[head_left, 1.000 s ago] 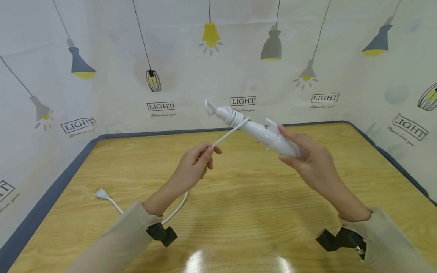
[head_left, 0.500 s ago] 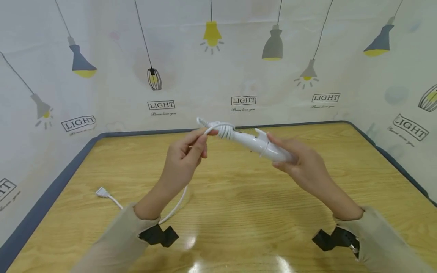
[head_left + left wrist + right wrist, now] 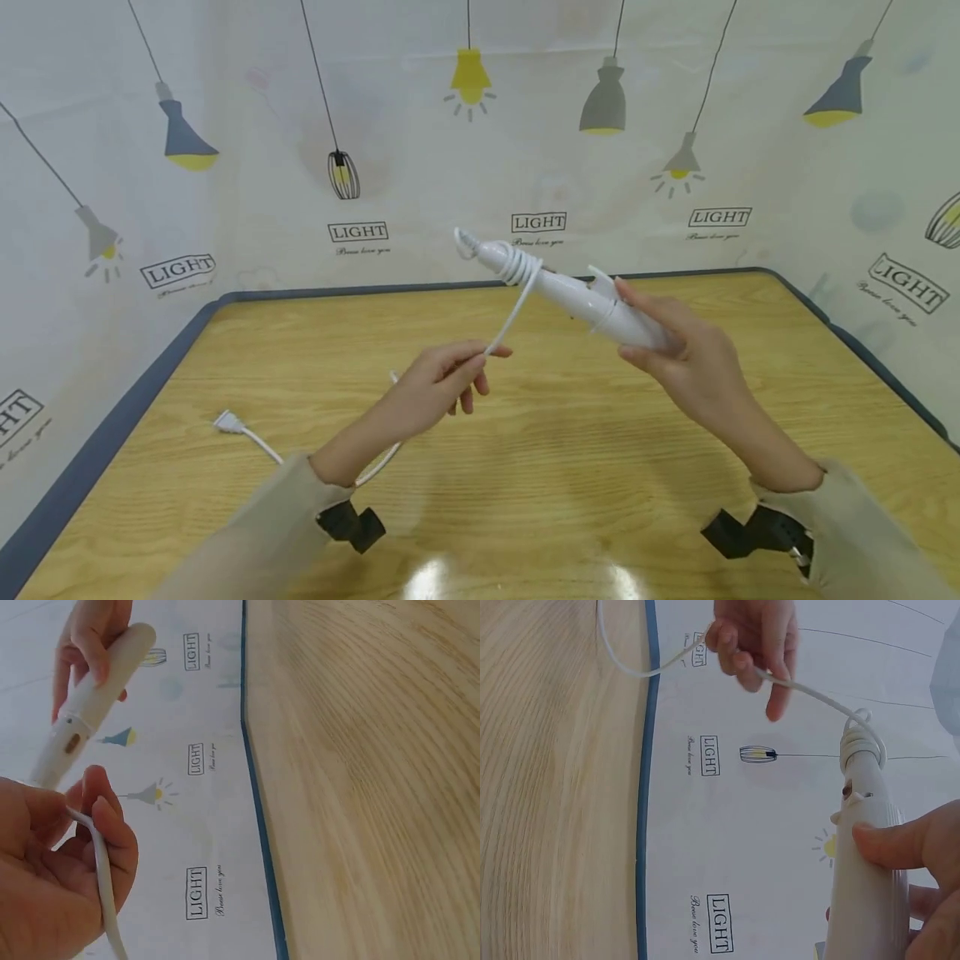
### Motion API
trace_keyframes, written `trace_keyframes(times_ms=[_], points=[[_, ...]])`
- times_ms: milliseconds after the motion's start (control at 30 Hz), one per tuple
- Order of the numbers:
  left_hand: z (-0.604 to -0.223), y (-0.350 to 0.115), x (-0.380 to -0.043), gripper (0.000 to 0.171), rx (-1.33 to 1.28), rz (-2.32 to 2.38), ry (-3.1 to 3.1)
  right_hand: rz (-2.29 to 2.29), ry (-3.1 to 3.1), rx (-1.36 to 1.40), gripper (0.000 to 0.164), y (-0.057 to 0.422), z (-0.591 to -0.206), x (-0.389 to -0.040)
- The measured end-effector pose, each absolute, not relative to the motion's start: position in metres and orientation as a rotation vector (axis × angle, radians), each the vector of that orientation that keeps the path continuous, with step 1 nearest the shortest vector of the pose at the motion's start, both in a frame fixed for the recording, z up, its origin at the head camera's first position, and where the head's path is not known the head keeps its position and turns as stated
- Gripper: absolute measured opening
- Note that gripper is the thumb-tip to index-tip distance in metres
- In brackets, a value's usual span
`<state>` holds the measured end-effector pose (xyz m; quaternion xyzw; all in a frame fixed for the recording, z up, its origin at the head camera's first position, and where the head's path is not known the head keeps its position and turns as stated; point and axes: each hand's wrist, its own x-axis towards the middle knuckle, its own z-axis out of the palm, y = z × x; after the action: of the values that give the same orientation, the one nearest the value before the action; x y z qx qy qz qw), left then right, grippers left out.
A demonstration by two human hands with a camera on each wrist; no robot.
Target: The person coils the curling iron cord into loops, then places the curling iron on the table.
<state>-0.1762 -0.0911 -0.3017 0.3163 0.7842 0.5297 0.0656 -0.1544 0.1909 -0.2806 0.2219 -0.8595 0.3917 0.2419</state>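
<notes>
found a white, glossy, tapered plastic wand (image 3: 573, 298) within the right hand (image 3: 697, 358), gripped round its thick end, presumably for steadiness. noted a thin white cord (image 3: 514, 317) coiled beyond those curled fingers, pinched between thumb and forefinger of the left hand (image 3: 435, 387), likely for tension. cannot trace the cord behind the beige cloth sleeve (image 3: 255, 525) toward a white plastic plug (image 3: 228, 422), left of the left fingers.

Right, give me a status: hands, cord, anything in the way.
Left hand pinches cord. Right hand grips white tool. Cord wound round tool's narrow end, plug on table. Nothing seen in the way.
</notes>
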Motion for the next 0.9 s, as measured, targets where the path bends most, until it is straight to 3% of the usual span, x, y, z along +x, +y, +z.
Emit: trace_keyframes(times_ms=[200, 433, 700, 900], points=[[-0.312, -0.089, -0.198, 0.036, 0.984, 1.442, 2.249, 1.172, -2.342, 0.688, 0.068, 0.191, -0.278, -0.149], [-0.318, -0.098, -0.222, 0.055, 0.904, 1.265, 2.293, 1.275, -2.249, 0.949, 0.071, 0.199, -0.279, -0.151], [-0.301, -0.127, -0.243, 0.012, 0.923, 1.228, 2.307, 1.089, -2.332, 1.275, 0.072, 0.206, -0.280, -0.151], [-0.281, -0.131, -0.239, 0.042, 0.764, 0.941, 2.712, 1.017, -2.434, 1.420, 0.067, 0.210, -0.285, -0.151]])
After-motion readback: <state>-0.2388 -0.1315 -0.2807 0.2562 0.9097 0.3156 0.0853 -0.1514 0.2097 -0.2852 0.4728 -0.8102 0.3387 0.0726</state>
